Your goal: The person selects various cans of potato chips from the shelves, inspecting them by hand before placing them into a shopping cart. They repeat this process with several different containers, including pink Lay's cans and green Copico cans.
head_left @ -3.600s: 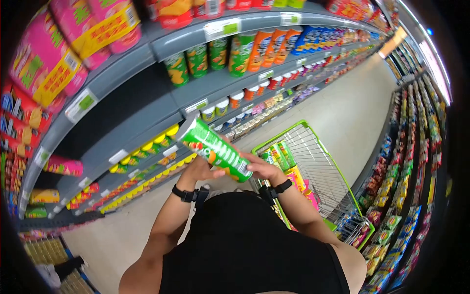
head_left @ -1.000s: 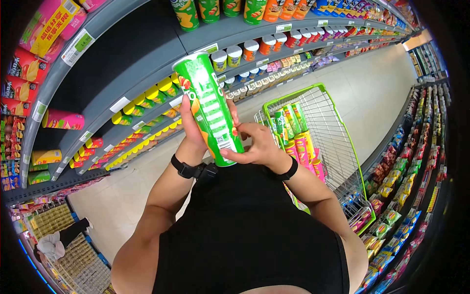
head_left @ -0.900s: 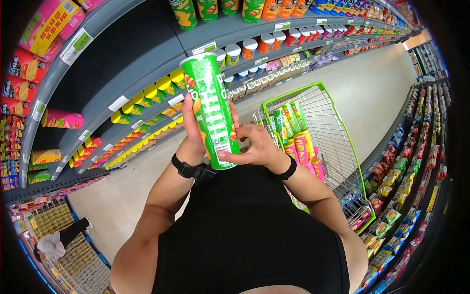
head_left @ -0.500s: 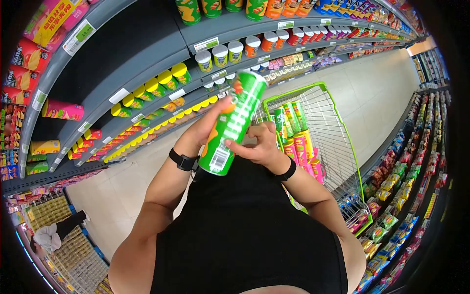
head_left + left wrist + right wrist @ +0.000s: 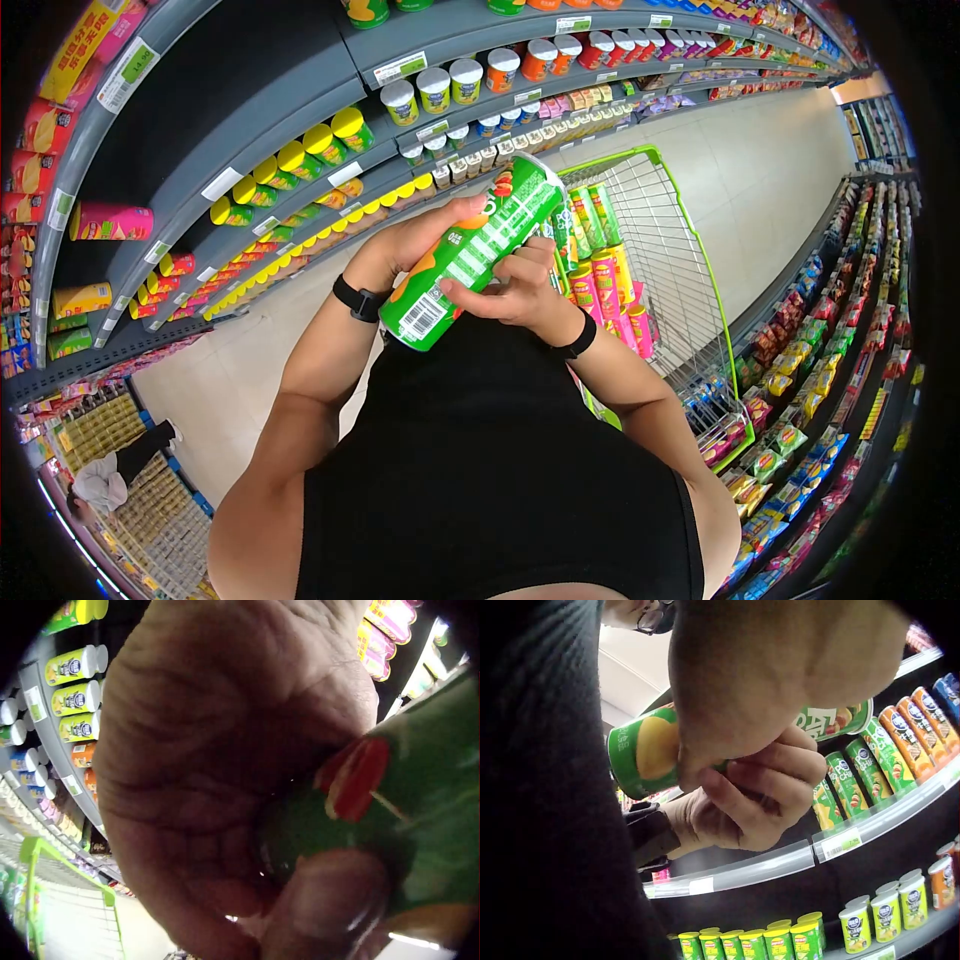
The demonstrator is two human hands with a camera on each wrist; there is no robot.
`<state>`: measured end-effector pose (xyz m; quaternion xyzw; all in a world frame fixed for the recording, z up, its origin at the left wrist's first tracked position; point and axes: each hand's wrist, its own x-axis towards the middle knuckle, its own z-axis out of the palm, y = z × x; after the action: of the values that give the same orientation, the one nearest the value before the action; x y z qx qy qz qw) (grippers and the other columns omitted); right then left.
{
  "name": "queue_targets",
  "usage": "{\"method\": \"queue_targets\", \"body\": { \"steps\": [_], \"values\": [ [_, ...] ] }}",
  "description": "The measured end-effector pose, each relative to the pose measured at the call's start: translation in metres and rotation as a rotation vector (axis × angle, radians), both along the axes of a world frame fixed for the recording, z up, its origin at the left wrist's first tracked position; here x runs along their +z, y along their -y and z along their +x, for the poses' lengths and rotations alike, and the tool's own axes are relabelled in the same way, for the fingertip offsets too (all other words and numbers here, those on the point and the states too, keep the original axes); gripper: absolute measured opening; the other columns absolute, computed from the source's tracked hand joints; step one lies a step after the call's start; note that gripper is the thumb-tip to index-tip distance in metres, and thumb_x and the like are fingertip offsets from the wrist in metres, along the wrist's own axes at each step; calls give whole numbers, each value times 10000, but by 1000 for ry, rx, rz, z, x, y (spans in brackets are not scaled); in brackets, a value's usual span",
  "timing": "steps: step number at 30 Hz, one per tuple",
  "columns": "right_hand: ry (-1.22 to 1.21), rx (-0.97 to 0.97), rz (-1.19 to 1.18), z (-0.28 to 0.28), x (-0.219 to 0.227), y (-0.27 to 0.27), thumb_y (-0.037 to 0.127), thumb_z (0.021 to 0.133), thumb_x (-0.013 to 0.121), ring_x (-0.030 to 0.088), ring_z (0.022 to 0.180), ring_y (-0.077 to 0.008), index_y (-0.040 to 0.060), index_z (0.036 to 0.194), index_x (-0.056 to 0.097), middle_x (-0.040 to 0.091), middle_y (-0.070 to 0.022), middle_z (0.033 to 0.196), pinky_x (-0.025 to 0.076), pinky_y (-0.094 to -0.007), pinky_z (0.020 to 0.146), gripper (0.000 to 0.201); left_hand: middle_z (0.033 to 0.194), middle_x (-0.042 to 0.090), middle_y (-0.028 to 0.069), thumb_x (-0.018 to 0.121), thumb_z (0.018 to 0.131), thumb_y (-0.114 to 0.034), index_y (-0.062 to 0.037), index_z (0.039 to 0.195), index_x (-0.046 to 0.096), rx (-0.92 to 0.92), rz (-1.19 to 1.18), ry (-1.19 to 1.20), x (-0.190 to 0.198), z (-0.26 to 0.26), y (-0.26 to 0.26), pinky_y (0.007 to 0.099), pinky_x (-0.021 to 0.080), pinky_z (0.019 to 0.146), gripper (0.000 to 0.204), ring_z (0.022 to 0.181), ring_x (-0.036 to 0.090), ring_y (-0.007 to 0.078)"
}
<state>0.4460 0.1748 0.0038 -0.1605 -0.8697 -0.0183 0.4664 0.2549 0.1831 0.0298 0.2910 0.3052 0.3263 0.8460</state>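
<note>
Supermarket snack aisle here, shelves (image 5: 300, 80) of chip cans curving off beyond the left hand and a green-framed shopping cart (image 5: 690, 250) sitting just past the right hand, already loaded with a few cans.

Both hands are wrapping around one green chip can (image 5: 470, 255) right in front of the chest. It's lying tilted, the barcode end pointing down toward the body and the top end angling away toward the cart. The left hand (image 5: 415, 240) is cupping the can from behind with fingers curled round its body, and the right hand (image 5: 515, 290) is gripping the near side, fingers folded over the label. So both are closed on the can, nothing loose.

If you're turning a can like this to read it, my take is to let one hand carry the weight around the middle while the other only steers, since the smooth tube can slip when both hands are shifting at once. Keeping it close to the chest and over the cart looks smart too; a drop would probably land in the basket, not on the floor (image 5: 760, 170).
</note>
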Motion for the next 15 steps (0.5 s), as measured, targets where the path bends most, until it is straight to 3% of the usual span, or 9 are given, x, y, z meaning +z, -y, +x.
{"method": "queue_targets", "body": {
  "steps": [4, 5, 6, 7, 8, 10, 13, 15],
  "values": [
    [-33, -43, -29, 4, -11, -4, 221, 699, 803, 472, 903, -178, 433, 1098, 687, 374, -18, 964, 401, -360, 762, 466, 1253, 636, 129, 482, 1028, -467, -4, 1383, 502, 98, -10, -85, 3, 5, -4, 327, 551, 918, 583, 1077, 657, 188],
    [-13, -12, -126, 6, -11, -7, 238, 702, 805, 471, 906, -195, 412, 1104, 691, 394, -23, 970, 404, -370, 767, 452, 1250, 636, 122, 477, 1032, -462, -7, 1377, 507, 145, -12, -111, -2, 6, -4, 325, 549, 917, 572, 1074, 655, 183],
    [8, 7, -222, 10, -10, -11, 254, 706, 808, 470, 909, -212, 390, 1110, 696, 413, -28, 975, 407, -380, 771, 441, 1248, 636, 115, 473, 1036, -458, -11, 1371, 513, 183, -12, -134, -9, 7, -8, 322, 546, 915, 560, 1070, 654, 178],
    [-70, 78, -324, 11, -18, -19, 285, 716, 808, 478, 935, -250, 342, 1124, 704, 446, -54, 1024, 415, -387, 808, 426, 1236, 638, 99, 471, 1040, -467, -20, 1356, 523, 216, -22, -99, -49, -2, -12, 317, 543, 908, 550, 1064, 650, 171],
    [-33, 90, -437, 14, -21, -25, 225, 736, 795, 514, 960, -289, 286, 1179, 693, 474, -104, 1085, 451, -399, 818, 458, 1231, 638, 91, 462, 1033, -513, -25, 1353, 521, 262, -7, -103, -54, -4, -13, 317, 539, 915, 586, 1075, 646, 170],
    [58, 138, -586, 13, -25, -36, 130, 759, 765, 565, 1015, -351, 255, 1341, 587, 483, -161, 1167, 489, -436, 822, 621, 1239, 632, 112, 407, 1031, -573, -17, 1353, 505, 377, 91, -98, -61, -6, -15, 354, 536, 931, 651, 1088, 646, 197],
    [244, 295, -1083, 31, -32, -36, -15, 729, 711, 516, 1231, -410, 228, 1565, 211, 455, -240, 1345, 459, -463, 977, 1004, 1224, 635, 119, 394, 1064, -490, -5, 1346, 491, 488, 79, -279, -65, -1, -17, 370, 514, 957, 570, 1106, 634, 218],
    [223, 405, -1203, 48, -33, -40, -14, 728, 706, 477, 1294, -404, 216, 1578, 193, 423, -230, 1415, 427, -444, 1039, 1019, 1281, 606, 91, 457, 1063, -424, -7, 1355, 482, 514, 61, -261, -84, -3, -14, 375, 474, 1009, 510, 1176, 586, 198]
  ]
}}
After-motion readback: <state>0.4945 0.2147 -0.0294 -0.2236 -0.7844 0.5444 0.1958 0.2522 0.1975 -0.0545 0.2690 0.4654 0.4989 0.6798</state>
